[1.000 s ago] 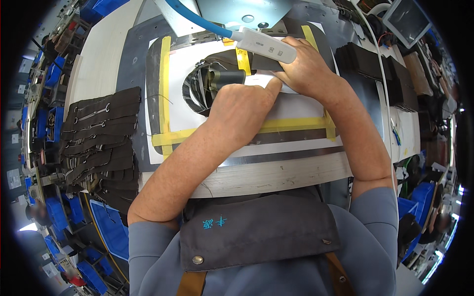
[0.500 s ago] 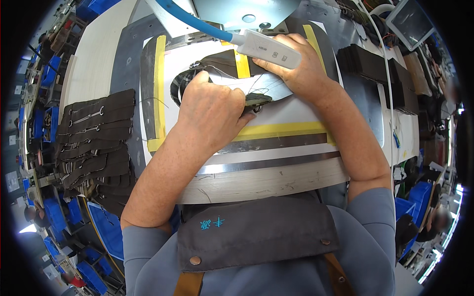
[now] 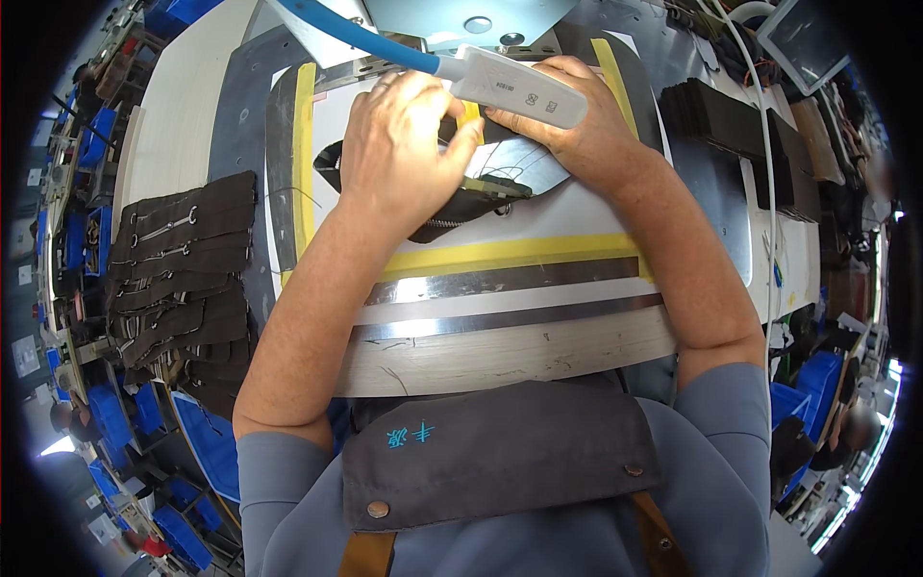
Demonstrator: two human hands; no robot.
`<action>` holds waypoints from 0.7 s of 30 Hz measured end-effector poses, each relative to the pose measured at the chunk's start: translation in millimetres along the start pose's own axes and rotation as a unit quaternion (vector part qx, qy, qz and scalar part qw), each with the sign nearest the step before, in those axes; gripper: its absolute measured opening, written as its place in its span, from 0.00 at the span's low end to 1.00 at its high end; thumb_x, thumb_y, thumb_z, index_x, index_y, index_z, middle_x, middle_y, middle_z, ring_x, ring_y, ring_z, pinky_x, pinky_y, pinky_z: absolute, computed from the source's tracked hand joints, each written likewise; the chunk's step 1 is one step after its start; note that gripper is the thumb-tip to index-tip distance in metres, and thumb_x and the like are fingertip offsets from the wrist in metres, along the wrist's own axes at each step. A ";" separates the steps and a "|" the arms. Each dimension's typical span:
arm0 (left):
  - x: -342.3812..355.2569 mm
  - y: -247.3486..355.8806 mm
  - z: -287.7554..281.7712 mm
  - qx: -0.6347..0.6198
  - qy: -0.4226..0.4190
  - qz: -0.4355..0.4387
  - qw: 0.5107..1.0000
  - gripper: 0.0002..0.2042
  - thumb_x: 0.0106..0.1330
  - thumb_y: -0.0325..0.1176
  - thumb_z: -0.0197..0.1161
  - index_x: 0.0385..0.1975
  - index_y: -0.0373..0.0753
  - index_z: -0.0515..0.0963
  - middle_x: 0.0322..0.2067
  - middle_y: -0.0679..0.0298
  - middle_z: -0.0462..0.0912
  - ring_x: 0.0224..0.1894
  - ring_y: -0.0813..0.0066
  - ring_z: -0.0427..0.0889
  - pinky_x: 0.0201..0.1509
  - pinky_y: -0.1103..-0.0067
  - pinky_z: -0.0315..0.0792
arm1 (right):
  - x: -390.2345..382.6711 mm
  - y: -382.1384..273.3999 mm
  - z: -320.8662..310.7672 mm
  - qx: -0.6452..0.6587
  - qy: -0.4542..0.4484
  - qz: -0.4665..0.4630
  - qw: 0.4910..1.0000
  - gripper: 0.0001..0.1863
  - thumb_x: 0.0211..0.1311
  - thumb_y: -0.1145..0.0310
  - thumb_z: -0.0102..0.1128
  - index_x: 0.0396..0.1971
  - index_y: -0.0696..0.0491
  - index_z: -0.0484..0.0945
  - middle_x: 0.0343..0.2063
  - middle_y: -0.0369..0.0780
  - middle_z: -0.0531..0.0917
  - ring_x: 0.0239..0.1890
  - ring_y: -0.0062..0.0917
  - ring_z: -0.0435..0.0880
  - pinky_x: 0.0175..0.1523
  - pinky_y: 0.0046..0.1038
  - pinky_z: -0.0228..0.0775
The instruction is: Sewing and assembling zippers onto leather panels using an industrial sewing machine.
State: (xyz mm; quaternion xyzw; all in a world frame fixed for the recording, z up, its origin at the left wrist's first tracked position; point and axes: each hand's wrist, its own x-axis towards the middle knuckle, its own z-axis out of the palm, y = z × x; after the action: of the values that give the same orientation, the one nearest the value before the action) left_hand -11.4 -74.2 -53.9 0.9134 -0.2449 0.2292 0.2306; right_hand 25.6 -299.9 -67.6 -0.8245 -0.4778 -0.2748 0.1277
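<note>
I see the dark cloth point(image 3: 461, 213) on the white sheet point(image 3: 558, 217), inside the yellow tape point(image 3: 524, 250), a zip point(image 3: 440, 224) along its lower edge. My left hand point(image 3: 406, 149) lies over its left part, fingers curved, thumb apart — whether it pinches any cloth, I can't tell. My right hand point(image 3: 591, 130) rests near its upper right, partly behind the white fixture point(image 3: 524, 91) — I can't tell its grip either.

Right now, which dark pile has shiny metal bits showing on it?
The fabric pile left of the left hand: silvery pieces show on its upper layers. The dark stacks right of the right hand look plain.
</note>
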 end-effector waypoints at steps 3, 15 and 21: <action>2.8 -3.3 17.7 0.106 0.010 -0.011 0.994 0.16 0.63 0.46 0.65 0.38 0.39 0.84 0.37 0.54 0.85 0.43 0.53 0.82 0.52 0.62 0.73 | -1.1 2.1 3.3 -0.001 0.005 0.009 1.000 0.15 0.56 0.66 0.69 0.45 0.40 0.87 0.43 0.36 0.86 0.46 0.36 0.82 0.55 0.37 0.71; 34.8 -18.1 76.1 0.151 -0.024 -0.206 0.967 0.18 0.70 0.50 0.55 0.49 0.48 0.84 0.46 0.56 0.85 0.52 0.58 0.82 0.55 0.64 0.73 | -2.7 -1.8 1.4 -0.033 -0.040 0.028 0.998 0.16 0.62 0.64 0.63 0.49 0.33 0.86 0.46 0.35 0.85 0.50 0.32 0.81 0.67 0.40 0.65; 38.1 -30.1 57.6 0.000 -0.153 -0.214 0.965 0.16 0.70 0.39 0.59 0.53 0.40 0.78 0.49 0.52 0.82 0.58 0.56 0.78 0.62 0.61 0.70 | -5.3 -0.2 6.6 -0.003 -0.021 0.044 0.999 0.11 0.62 0.62 0.64 0.44 0.37 0.88 0.43 0.35 0.87 0.49 0.30 0.82 0.67 0.38 0.64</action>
State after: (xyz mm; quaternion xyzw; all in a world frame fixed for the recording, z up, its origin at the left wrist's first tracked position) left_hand 52.4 -94.7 -88.3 0.9688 -0.0762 0.0317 0.2337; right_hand 25.5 -300.4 -76.0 -0.8507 -0.4430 -0.2527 0.1273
